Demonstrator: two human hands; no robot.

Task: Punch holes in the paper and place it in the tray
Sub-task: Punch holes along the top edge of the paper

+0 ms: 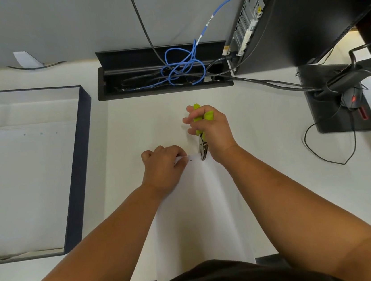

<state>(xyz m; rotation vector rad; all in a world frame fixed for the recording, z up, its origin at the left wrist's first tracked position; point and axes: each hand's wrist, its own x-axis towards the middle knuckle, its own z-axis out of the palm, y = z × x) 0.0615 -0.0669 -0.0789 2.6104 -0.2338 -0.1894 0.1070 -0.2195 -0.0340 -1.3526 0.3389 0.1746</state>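
Paper (197, 209) edge pinched by left hand (163, 166), green punch (202, 136) gripped in right hand (214, 132), tray (78, 162) at left, no writing legible.

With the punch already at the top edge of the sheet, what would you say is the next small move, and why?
Probably squeeze the green-handled punch shut. Its metal head sits over the far edge of the paper, the right hand grips the handles, and the left hand pins that edge beside a mark that may be an earlier hole.

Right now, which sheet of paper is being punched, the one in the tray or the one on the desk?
The desk sheet: the punch bites its far edge. The tray sheet lies flat, already holed.
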